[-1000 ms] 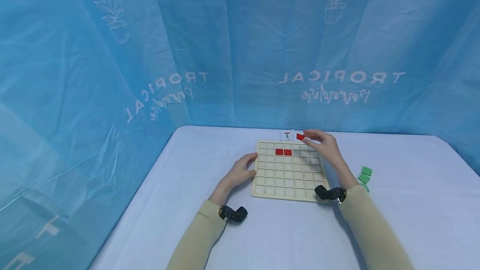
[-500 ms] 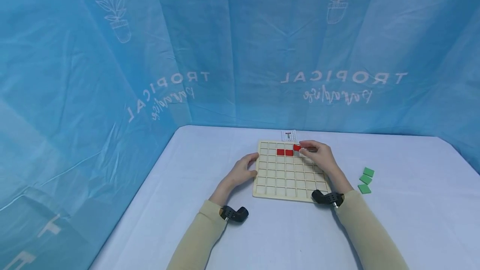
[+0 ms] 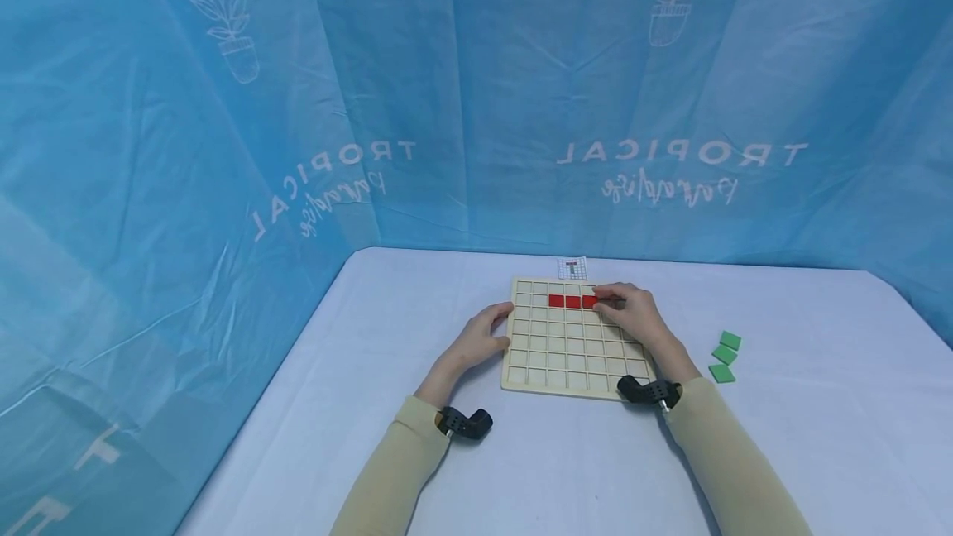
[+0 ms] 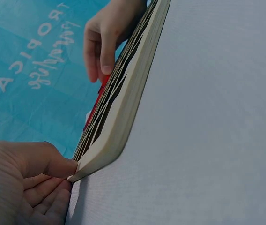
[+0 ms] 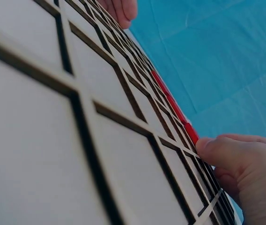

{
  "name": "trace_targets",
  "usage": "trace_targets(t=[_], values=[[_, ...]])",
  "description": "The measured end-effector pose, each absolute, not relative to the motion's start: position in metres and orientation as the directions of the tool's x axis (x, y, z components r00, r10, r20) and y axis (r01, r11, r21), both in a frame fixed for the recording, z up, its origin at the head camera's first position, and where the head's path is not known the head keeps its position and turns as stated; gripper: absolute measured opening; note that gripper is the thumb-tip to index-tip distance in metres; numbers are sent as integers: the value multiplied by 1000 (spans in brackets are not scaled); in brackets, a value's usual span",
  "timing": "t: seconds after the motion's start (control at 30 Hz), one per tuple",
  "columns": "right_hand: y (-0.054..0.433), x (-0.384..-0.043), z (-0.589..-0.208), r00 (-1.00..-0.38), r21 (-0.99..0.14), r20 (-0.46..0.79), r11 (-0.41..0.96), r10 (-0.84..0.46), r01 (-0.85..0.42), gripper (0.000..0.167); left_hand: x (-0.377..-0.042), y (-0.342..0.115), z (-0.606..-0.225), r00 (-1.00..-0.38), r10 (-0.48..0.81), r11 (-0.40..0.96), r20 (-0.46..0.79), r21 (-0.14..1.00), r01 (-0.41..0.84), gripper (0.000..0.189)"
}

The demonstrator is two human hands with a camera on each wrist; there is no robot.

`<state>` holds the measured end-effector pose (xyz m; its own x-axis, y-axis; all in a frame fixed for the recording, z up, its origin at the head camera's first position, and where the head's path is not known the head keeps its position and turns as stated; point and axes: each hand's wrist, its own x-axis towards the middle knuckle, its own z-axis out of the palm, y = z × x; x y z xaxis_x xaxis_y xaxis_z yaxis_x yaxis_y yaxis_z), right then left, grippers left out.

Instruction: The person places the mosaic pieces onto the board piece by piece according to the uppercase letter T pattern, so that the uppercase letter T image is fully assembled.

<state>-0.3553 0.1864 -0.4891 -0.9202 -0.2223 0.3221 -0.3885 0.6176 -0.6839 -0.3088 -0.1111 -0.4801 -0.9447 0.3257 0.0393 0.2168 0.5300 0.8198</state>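
A pale wooden grid board (image 3: 557,356) lies on the table. My left hand (image 3: 475,343) holds its left edge; in the left wrist view the thumb lies on the rim with the other fingers curled beside and under the corner. Two red square tiles (image 3: 564,302) sit side by side in cells of the second row from the far edge. A third red tile (image 3: 589,303) is at the cell to their right, pinched between thumb and fingers of my right hand (image 3: 634,317). The right wrist view shows the thumb against this red tile (image 5: 190,132), its far side hidden.
Several green tiles (image 3: 725,356) lie loose on the white table (image 3: 819,404), right of the board. A small card (image 3: 572,268) printed with a grid and a red and green T shape lies past the board's far edge. Blue curtain (image 3: 521,106) hangs behind.
My right hand has brought the third red tile from beside the card down and toward me, to the cell right of the other two. My left hand stays on the board edge.
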Motion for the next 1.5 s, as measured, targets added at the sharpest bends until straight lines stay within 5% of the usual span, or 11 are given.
trace_targets(t=[1.1, 1.37, 1.5], values=[[189, -354, -493, -916, -630, 341, 671, -212, -390, 32, -309, -109, -481, -939, 339, 509, 49, 830, 227, 65], [191, -352, -480, -968, -877, 247, 417, -38, -241, 44, -309, -109, -480, -939, 340, 517, 46, 825, 228, 64], [198, -349, -463, -970, -920, 232, 308, -68, -242, 52, -309, -111, -479, -939, 339, 517, 55, 823, 235, 64]])
